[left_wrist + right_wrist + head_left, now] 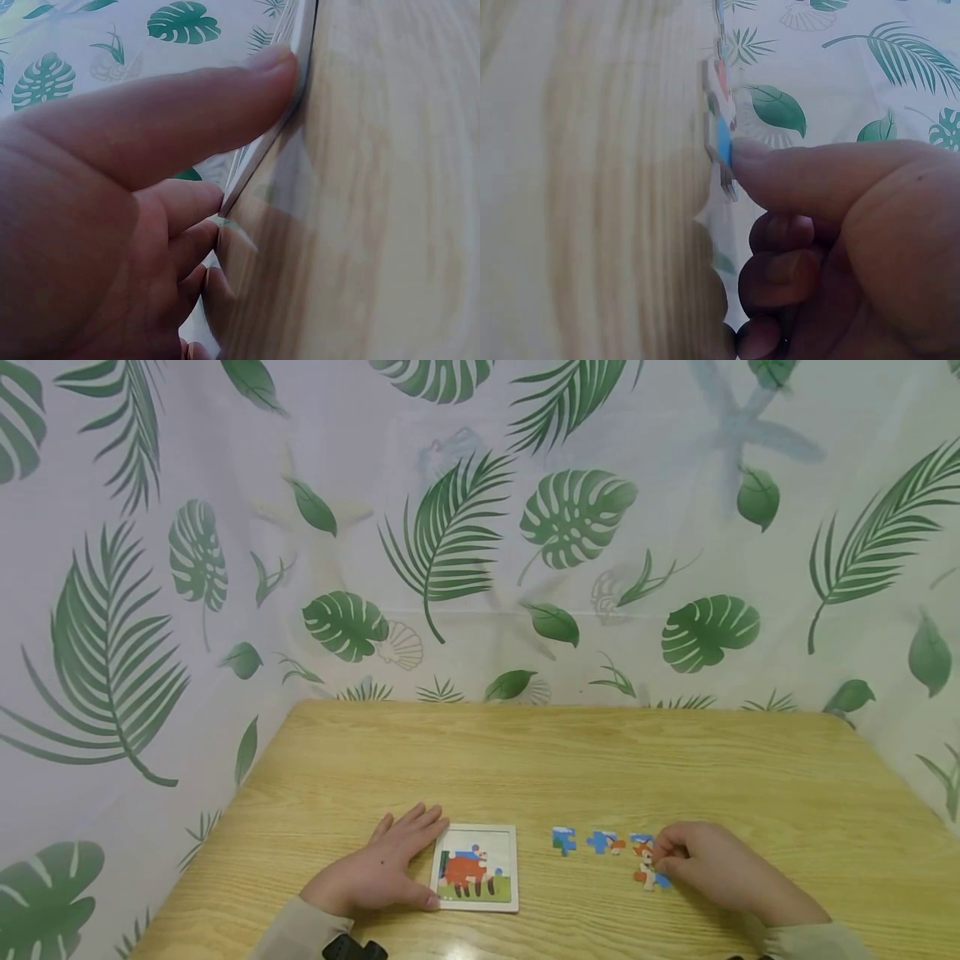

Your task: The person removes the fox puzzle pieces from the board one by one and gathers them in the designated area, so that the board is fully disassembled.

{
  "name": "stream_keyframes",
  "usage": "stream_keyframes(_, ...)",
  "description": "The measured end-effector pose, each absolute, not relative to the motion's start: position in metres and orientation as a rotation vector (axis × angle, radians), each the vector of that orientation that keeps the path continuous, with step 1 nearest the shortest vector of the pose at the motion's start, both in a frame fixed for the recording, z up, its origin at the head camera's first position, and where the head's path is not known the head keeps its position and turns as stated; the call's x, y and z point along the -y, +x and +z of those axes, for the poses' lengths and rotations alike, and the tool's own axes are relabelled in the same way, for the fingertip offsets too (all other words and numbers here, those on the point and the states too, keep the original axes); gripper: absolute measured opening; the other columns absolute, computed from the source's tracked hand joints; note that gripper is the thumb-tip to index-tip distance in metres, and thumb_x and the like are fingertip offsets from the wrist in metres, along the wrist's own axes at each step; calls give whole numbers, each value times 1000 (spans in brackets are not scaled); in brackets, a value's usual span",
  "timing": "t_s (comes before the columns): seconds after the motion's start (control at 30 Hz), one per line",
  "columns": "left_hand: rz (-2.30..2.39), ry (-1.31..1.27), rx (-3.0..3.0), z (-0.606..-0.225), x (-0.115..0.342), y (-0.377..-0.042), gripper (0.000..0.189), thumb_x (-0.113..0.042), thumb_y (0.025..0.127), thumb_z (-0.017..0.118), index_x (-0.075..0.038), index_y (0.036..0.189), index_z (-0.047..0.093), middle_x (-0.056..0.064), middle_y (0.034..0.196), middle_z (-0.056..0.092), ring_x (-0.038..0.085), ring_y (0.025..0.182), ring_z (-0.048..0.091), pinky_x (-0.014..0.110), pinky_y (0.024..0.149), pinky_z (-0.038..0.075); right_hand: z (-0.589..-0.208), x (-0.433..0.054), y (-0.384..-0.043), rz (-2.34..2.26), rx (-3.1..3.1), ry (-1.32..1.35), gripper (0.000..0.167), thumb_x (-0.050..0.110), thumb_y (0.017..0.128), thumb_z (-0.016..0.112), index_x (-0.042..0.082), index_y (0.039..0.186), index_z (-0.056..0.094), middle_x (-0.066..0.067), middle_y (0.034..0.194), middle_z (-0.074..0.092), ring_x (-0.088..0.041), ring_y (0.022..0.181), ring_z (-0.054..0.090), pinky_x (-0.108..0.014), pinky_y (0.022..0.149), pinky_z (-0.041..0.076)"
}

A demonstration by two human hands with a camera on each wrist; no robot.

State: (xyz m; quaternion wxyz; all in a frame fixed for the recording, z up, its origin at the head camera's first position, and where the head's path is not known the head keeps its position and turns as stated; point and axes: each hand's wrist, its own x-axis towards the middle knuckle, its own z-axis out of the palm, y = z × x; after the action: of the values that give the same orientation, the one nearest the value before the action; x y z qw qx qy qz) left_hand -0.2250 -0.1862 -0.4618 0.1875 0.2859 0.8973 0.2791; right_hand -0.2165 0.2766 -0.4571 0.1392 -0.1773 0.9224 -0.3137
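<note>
In the head view, a square white-framed jigsaw puzzle lies on the table, its partly filled picture showing a red animal on grass. My left hand rests at its left side, fingers spread, the thumb touching the lower left corner and a fingertip the upper left one. Over to the right, my right hand has its thumb and index finger bent together at a group of loose puzzle pieces with a fox's face. The right wrist view shows the thumb tip against a blue puzzle piece, the other fingers curled.
Two more loose pieces lie between the board and my right hand: a blue-green piece and a blue piece with an orange part. The wooden table reaches back to a leaf-patterned cloth.
</note>
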Motion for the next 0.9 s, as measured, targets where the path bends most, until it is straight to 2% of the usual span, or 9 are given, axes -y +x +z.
stream_keyframes(0.37,780,790,-2534,-466,186,-226,102,-51,82,78,-11,161,28,6,168,15,29,155,2,58,119,-5,-460,-277,-216,-874,-2671,-543,7,19,95,70,19,88,67,9,72,56,-6,66,50,-27,63,43)
stream_keyframes(0.9,790,807,-2531,-464,185,-224,100,-47,83,79,-10,161,29,8,168,17,30,155,3,59,119,-4,-460,-277,-215,-917,-2638,-557,8,17,95,69,19,88,66,9,72,56,-6,66,50,-27,63,42)
